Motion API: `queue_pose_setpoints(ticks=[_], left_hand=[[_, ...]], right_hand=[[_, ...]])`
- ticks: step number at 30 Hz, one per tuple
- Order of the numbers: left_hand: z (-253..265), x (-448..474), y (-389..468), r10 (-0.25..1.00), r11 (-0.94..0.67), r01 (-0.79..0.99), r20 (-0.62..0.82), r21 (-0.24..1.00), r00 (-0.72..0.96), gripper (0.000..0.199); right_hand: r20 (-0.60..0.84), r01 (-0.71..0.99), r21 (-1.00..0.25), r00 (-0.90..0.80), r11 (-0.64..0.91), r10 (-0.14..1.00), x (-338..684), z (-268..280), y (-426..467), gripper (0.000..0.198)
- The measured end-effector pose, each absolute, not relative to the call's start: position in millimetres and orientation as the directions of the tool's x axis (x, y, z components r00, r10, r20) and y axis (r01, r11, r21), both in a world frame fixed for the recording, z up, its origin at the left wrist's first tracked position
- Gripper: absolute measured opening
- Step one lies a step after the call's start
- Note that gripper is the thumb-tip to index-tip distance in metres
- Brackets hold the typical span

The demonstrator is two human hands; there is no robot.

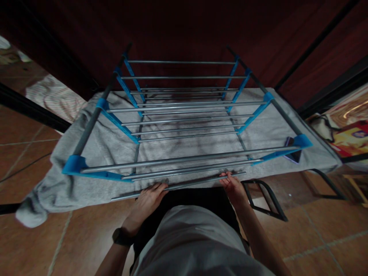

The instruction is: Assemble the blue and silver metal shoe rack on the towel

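A loose grey metal rod lies crosswise in front of me, slightly tilted up to the right. My left hand is closed over its left part, palm down. Near the right end, my right hand pinches it between thumb and fingers. Just beyond the rod stands a rack of grey tubes with several thin crossbars, resembling a clothes drying rack. Blue plastic brackets join its bars at the corners and along the sides. The rod is apart from the rack's front bracket ends.
The rack rests on a grey blanket over a low surface. A phone-like dark object lies under the right front bracket. Dark metal frame loops stick out at the right edge. Behind is a dark red panel; tiled floor lies below.
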State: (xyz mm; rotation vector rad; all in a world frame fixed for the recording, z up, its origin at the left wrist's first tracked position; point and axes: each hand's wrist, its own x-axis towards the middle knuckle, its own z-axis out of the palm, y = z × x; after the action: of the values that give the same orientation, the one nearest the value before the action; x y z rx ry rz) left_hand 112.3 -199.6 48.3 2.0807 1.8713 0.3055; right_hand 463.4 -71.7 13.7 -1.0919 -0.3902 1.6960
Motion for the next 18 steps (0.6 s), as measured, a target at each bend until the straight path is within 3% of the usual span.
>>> queue_pose_setpoints(ticks=[18], left_hand=[[40.4, 111.6, -197.9, 0.992, -0.112, 0.927, -0.020, 0.358, 0.127, 0.030]], right_hand=[[-0.455, -0.576, -0.714, -0.048, -0.397, 0.889, 461.4, 15.3, -72.5, 0.024]])
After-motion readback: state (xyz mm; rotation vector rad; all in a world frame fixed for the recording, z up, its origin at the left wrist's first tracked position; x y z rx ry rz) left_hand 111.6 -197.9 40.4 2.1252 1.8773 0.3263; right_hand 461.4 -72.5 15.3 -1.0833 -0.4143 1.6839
